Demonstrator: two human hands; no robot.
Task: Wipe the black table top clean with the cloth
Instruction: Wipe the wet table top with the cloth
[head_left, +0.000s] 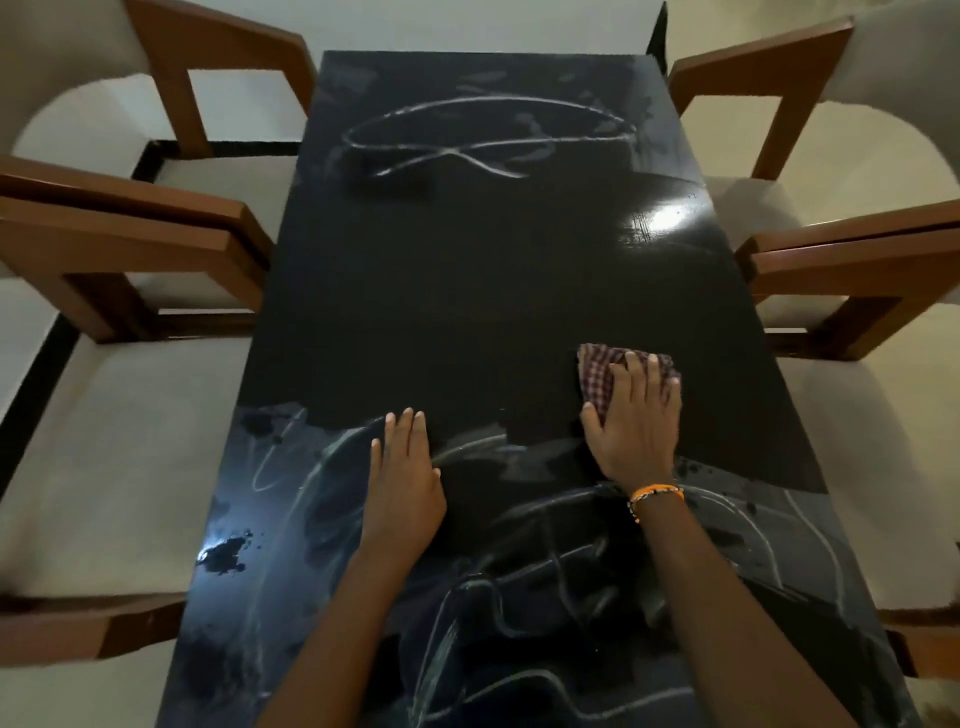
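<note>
Leftmost, two wooden-framed chairs with pale cushioned seats (130, 431) stand along the left edge of the long glossy black table top (467, 312), their brown armrests just beside it. Near that edge, low on the table, a small wet patch (226, 555) catches the light.

Further in, the left hand (402, 478) lies flat on the near half of the table, palm down, fingers straight and close together, pointing away from the person, holding nothing. Around it and toward the near edge the black surface is covered with pale chalky scribbles and smears (519, 597).

Across the middle of the table runs a broad band that looks dark and free of marks. Beyond it, at the far end, a large whitish looped streak (483, 135) with smudges around it lies on the surface.

To the right of the left hand and well apart from it, the right hand (636, 421) presses down on a crumpled red-and-white checked cloth (597, 379). Its fingers are spread over the top of the cloth and slightly bent, the thumb out to the left side; the cloth lies on the table near the right edge, at the boundary between the dark band and the marked near part. An orange beaded bracelet (655, 493) circles the right wrist.

A bright reflection (660, 221) shines on the table farther up the right side. Two more wooden chairs with pale seats (852, 291) stand along the right edge.
</note>
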